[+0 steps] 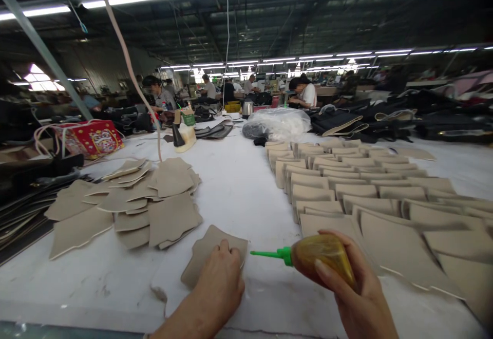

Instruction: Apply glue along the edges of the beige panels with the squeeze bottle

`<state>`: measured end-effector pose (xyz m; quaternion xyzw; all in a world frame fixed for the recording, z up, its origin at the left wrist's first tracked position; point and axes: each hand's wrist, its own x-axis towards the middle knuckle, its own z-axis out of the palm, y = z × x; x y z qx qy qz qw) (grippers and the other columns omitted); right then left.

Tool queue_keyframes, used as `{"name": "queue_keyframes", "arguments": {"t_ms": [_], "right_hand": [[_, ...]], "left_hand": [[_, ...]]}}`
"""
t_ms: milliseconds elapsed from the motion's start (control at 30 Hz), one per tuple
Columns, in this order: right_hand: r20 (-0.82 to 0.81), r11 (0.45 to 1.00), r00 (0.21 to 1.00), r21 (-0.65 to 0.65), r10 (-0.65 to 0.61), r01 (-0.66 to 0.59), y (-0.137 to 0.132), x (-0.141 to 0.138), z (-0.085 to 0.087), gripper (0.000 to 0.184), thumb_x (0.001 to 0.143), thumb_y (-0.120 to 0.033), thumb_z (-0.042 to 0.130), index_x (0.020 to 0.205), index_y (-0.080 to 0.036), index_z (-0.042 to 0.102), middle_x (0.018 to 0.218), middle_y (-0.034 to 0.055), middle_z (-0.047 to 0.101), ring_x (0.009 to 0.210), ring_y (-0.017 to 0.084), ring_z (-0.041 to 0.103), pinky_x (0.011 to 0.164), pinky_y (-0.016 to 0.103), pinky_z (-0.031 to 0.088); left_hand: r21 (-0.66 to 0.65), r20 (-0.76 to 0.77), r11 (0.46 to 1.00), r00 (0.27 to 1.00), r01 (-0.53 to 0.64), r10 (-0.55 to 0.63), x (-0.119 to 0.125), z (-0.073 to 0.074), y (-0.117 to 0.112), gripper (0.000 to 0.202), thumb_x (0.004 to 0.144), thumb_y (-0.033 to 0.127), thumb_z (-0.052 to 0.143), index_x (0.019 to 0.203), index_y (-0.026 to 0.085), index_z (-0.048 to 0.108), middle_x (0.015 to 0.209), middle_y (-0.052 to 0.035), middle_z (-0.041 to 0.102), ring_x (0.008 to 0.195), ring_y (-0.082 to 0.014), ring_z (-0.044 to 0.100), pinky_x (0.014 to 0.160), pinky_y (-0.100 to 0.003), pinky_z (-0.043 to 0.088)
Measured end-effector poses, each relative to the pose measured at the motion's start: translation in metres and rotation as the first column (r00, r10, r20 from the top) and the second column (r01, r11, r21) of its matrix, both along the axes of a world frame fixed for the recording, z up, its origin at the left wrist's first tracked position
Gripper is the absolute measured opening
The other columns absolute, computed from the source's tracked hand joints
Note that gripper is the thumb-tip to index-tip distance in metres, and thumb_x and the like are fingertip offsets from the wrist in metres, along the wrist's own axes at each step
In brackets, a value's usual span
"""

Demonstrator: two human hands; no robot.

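My right hand (358, 290) is wrapped round a yellow glue bottle (321, 257) whose green nozzle (269, 254) points left. A single beige cut piece (206, 249) lies on the white table (239, 190) near the front edge. My left hand (219, 282) rests on top of that piece with its fingers curled, pressing it down. The nozzle tip hangs just right of the piece, apart from it.
A loose heap of beige pieces (146, 200) lies at the left, and overlapping rows of beige pieces (365, 190) fill the right. Dark stacked material (23, 205) lines the left edge. A red bag (90, 137), a plastic bag (279, 122) and seated workers (304, 92) are farther back.
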<state>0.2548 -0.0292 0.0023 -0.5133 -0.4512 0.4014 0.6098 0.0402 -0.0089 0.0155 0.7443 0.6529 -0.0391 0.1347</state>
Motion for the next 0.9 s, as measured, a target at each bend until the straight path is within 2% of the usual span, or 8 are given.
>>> {"name": "queue_keyframes", "arguments": {"t_ms": [200,400,533,667,900], "right_hand": [[0.301,0.997,0.953,0.071,-0.038,0.018,0.003,-0.002,-0.001,0.050,0.072,-0.048,0.071,0.113,-0.025,0.053,0.104,0.0040,0.060,0.092,0.023,0.060,0.081,0.029,0.049],[0.360,0.991,0.933,0.131,-0.020,-0.029,0.009,-0.015,0.000,0.048,0.076,-0.045,0.068,0.115,-0.025,0.050,0.113,0.0046,0.055,0.103,0.025,0.054,0.093,0.034,0.041],[0.459,0.977,0.888,0.182,0.018,-0.113,0.020,-0.021,-0.001,0.047,0.078,-0.041,0.067,0.117,-0.026,0.048,0.114,0.0055,0.055,0.105,0.026,0.054,0.095,0.038,0.041],[0.597,0.948,0.800,0.213,0.065,-0.237,0.034,-0.021,-0.006,0.048,0.079,-0.038,0.068,0.120,-0.027,0.045,0.114,0.0062,0.057,0.102,0.025,0.057,0.091,0.037,0.046],[0.671,0.921,0.739,0.248,0.059,-0.299,0.040,-0.026,-0.014,0.048,0.080,-0.031,0.067,0.121,-0.028,0.043,0.114,0.0063,0.058,0.100,0.024,0.060,0.087,0.034,0.049]], "left_hand": [[0.003,-0.034,1.000,0.999,0.014,-0.014,-0.004,-0.007,0.006,0.040,0.077,0.007,0.039,0.110,0.016,0.059,0.104,-0.0114,0.060,0.093,-0.0244,0.059,0.080,-0.034,0.046],[0.021,0.055,0.999,0.997,0.048,-0.049,-0.016,-0.006,0.018,0.054,0.079,0.006,0.034,0.127,0.024,0.050,0.102,-0.0063,0.062,0.086,-0.0201,0.062,0.077,-0.030,0.045],[0.056,0.106,0.997,0.993,0.054,-0.059,-0.016,-0.007,0.024,0.049,0.080,0.008,0.034,0.123,0.023,0.053,0.105,-0.0057,0.063,0.090,-0.0195,0.061,0.079,-0.029,0.045],[0.044,0.114,0.998,0.992,0.049,-0.053,-0.015,-0.007,0.027,0.047,0.080,0.008,0.035,0.120,0.023,0.054,0.104,-0.0054,0.063,0.089,-0.0195,0.062,0.080,-0.029,0.044],[0.045,0.117,0.997,0.991,0.060,-0.065,-0.018,-0.009,0.026,0.045,0.080,0.010,0.035,0.119,0.023,0.053,0.104,-0.0057,0.062,0.088,-0.0221,0.063,0.078,-0.032,0.045]]}}
